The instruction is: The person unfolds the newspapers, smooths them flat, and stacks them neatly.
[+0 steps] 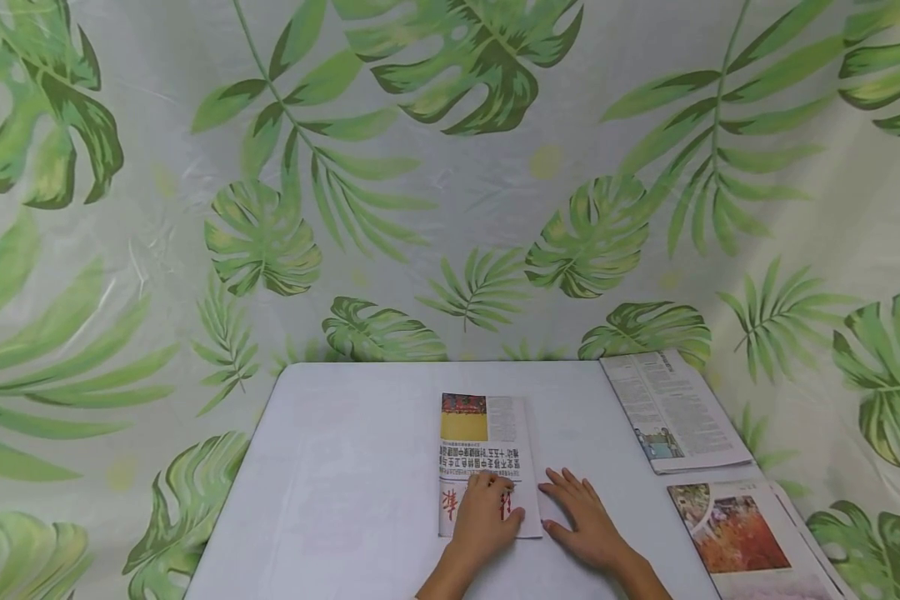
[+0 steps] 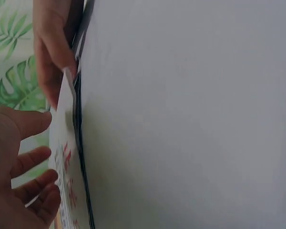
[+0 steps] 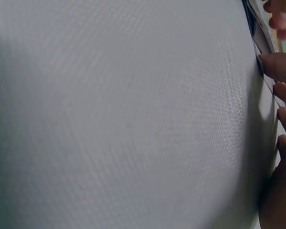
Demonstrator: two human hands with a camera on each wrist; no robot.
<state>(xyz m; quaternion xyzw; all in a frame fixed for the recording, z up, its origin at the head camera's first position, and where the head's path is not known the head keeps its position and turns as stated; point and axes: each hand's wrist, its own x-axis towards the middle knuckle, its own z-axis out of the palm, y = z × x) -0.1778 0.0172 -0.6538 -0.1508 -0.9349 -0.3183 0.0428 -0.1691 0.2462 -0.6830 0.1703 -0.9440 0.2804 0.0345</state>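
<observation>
A folded newspaper (image 1: 501, 457) with red and black print lies on the white table in the head view, its front text upside down. Over its near part is my left hand (image 1: 487, 512), fingers loosely bent. In the left wrist view the left hand's fingers (image 2: 35, 188) are spread near the paper, with nothing between them. My right hand (image 1: 588, 525) lies along the newspaper's right edge, fingers extended. Its thumb (image 3: 275, 66) reaches the paper's edge in the right wrist view. That edge shows several layers, slightly parted near the right hand.
On the table's right side lie another folded newspaper (image 1: 675, 412) and, nearer, printed papers with an orange picture (image 1: 746, 533). The white table (image 1: 330, 467) meets a leaf-patterned curtain (image 1: 487, 208) at its far edge.
</observation>
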